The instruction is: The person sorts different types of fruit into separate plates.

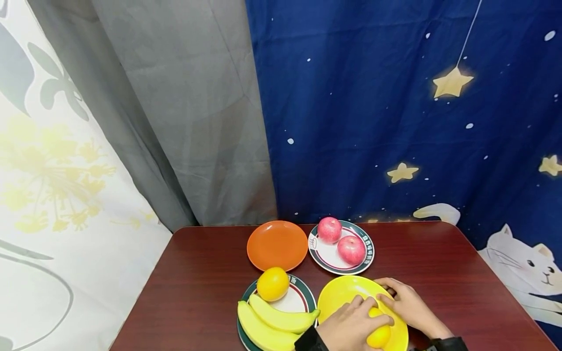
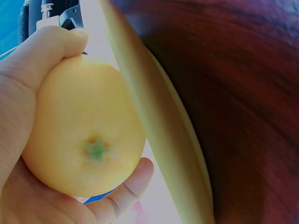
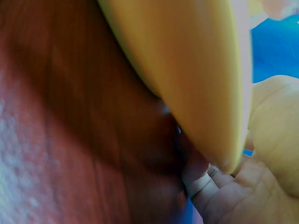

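Note:
In the head view my left hand [image 1: 351, 324] holds a yellow-orange orange [image 1: 378, 337] over the yellow plate [image 1: 347, 287]. The left wrist view shows the thumb and a finger curled round this orange [image 2: 88, 116], its green star-shaped stem end facing the camera, close beside the plate's rim [image 2: 159, 116]. My right hand [image 1: 410, 304] pinches the far right rim of the same plate. Seen from the right wrist, its fingers [image 3: 201, 179] reach under the plate's edge [image 3: 196, 84], with the thumb on the upper side.
Left of the yellow plate, a green-rimmed plate [image 1: 296, 302] carries bananas [image 1: 276, 321] and another orange [image 1: 273, 284]. Behind stand an orange plate [image 1: 277, 245] and a green-rimmed plate [image 1: 322, 256] with two apples [image 1: 351, 250]. All are on a dark red table [image 1: 197, 292].

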### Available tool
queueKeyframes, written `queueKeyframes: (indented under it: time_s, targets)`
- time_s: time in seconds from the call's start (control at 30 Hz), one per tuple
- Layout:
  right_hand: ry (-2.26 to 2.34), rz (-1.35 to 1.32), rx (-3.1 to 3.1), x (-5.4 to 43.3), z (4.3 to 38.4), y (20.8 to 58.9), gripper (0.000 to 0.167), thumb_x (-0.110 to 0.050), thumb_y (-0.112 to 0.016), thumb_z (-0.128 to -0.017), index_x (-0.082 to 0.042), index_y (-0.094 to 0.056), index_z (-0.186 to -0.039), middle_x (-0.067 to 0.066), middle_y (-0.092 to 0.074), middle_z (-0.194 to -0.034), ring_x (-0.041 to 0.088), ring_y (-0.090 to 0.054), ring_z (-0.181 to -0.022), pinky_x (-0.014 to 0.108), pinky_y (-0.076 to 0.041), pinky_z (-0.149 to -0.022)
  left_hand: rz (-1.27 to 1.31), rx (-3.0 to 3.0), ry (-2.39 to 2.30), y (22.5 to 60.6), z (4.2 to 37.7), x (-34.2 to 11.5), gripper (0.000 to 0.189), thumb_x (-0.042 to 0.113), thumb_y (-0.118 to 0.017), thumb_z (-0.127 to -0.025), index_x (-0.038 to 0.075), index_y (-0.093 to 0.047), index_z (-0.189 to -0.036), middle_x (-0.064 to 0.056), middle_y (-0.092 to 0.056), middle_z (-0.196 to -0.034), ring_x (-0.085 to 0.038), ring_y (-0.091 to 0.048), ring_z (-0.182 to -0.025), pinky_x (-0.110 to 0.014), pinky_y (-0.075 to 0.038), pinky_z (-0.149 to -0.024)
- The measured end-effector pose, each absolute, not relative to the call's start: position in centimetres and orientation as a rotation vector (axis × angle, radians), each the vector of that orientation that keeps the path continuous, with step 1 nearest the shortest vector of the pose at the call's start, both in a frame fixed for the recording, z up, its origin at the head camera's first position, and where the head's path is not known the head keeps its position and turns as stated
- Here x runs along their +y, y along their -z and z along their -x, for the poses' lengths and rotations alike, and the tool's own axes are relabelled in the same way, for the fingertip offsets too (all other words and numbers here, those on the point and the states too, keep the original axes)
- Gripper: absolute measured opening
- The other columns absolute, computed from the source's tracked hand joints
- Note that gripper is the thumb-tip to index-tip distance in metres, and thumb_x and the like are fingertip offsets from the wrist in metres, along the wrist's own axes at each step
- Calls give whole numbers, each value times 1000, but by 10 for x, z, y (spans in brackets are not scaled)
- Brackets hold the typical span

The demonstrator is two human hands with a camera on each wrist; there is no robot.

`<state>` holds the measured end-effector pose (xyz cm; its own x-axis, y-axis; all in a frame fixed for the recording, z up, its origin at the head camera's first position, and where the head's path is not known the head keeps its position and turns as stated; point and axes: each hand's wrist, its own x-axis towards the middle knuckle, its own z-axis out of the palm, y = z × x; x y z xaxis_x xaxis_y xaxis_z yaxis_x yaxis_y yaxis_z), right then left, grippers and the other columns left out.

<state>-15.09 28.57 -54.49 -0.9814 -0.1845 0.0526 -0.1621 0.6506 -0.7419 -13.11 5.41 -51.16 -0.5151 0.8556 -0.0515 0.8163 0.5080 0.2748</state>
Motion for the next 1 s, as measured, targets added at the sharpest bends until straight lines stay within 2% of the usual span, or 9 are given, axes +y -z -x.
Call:
queueKeyframes:
  time_s: [0.23, 0.4, 0.57, 0.77, 1.0]
  targets:
    - [1273, 307, 2818, 283, 152, 544, 30, -4, -80, -100, -1, -74, -129, 5, -75, -112, 7, -61, -84, 25, -57, -75, -1417, 2605, -203, 509, 131, 52, 70, 65, -75, -99, 46, -51, -162, 14, -52, -154, -4, -48, -130, -27, -50, -104]
    - [1261, 309, 2831, 281, 154, 542, 30, -7, -82, -99, -1, -75, -128, 5, -76, -114, 8, -62, -87, 25, -58, -78, -1479, 2670, -120, 494, 135, 45, 74, 75, -62, -101, 47, -43, -167, 13, -44, -163, -6, -42, -140, -29, -45, -109]
    - [1220, 379, 2900, 281, 155, 544, 28, -5, -83, -98, -2, -76, -125, 4, -76, -111, 7, -62, -87, 26, -57, -76, -1503, 2827, -180, 461, 145, 21, 75, 80, -57, -100, 43, -48, -165, 6, -48, -162, -14, -44, -146, -39, -45, -115]
    - [1218, 320, 2866, 283, 155, 545, 30, -8, -82, -99, -2, -75, -128, 0, -71, -105, 8, -58, -85, 26, -54, -76, -1390, 3068, -312, 432, 172, -30, 73, 71, -66, -100, 32, -56, -162, -4, -56, -159, -24, -51, -144, -49, -51, -111]
    - [1176, 265, 2853, 285, 155, 544, 33, -11, -82, -100, -2, -75, -130, 0, -72, -107, 11, -58, -86, 27, -54, -77, -1074, 3197, -440, 440, 206, -88, 68, 59, -78, -99, 22, -63, -154, -9, -58, -151, -32, -54, -139, -58, -52, -108]
